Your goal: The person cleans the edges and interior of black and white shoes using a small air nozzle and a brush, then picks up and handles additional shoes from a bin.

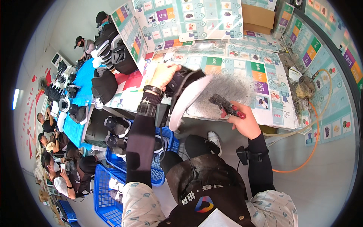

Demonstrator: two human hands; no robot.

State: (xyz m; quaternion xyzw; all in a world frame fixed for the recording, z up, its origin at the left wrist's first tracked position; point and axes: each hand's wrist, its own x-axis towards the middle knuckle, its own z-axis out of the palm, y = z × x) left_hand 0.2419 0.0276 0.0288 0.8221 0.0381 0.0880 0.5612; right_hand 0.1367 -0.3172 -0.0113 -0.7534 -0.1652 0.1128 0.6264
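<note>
My left hand [164, 75] is closed around a black shoe with a thick white sole [189, 100], lifted above the bench edge. The shoe is tilted, its pale sole turned toward the right; my fingers are partly hidden behind it. In my right hand [245, 121] is a spray gun [227, 106], its body crusted black and its grip partly red. The gun's nose points left toward the shoe, and the two are apart. Dark speckled overspray covers the printed sheets on the workbench [274, 109] behind them.
Black shoes [107, 85] are stacked on the left. Blue baskets [109, 200] with shoes stand below. An orange hose [315, 136] and a yellowish hose [329, 90] loop at the right. Printed panels [208, 17] and a cardboard box [257, 19] edge the bench; several people sit left.
</note>
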